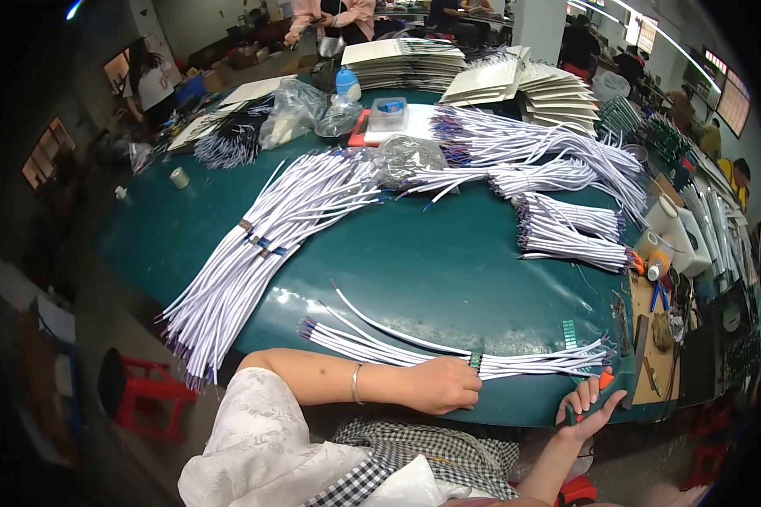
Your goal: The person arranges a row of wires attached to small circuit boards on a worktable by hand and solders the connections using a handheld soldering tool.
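Observation:
In front of me a bundle of white cables [524, 363] with dark purple-blue ends lies across the green table. One cable curves away from it at the left. My left hand [444, 385] is closed at the bundle's near side, its fingers curled; a narrow green circuit-board piece [475, 363] shows on the cables beside it. At the bundle's right end, my right hand [585, 411] has its fingers bent round a small dark green object [573, 416] with a red spot, whose kind is unclear. A bright orange piece [606, 378] covers a fingertip. Just beyond lies a green circuit-board strip [569, 333].
A large cable bundle [262, 245] lies to the left; several more bundles [566, 228] fill the far right. Blue-handled pliers [659, 296] and tape rolls [651, 247] sit near the right edge. Stacked boards [402, 63] stand at the back. A red stool [148, 397] is at left.

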Available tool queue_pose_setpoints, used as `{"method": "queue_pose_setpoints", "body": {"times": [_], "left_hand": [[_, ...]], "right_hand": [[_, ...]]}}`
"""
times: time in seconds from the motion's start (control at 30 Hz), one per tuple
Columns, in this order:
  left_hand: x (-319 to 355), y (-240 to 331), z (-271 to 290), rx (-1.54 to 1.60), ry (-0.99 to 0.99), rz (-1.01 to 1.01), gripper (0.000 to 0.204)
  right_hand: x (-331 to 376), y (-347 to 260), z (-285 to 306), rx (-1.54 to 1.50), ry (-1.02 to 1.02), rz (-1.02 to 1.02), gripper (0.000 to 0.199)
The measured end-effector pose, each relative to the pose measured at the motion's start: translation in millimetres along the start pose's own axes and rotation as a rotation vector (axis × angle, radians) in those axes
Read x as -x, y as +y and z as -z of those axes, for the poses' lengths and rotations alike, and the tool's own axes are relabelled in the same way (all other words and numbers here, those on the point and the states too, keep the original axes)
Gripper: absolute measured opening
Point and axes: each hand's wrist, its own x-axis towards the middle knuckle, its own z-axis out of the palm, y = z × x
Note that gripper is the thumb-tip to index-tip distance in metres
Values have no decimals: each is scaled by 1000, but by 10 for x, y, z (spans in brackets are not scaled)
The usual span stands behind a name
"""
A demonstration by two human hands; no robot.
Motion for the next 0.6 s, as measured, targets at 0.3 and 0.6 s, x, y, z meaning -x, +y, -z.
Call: {"method": "queue_pose_setpoints", "body": {"times": [0.3,0.6], "left_hand": [[-3,0,3,8,13,-12,13],[-8,9,20,1,1,-5,13]], "right_hand": [[-3,-21,29,18,17,13,54],[4,-8,15,16,25,18,53]]}}
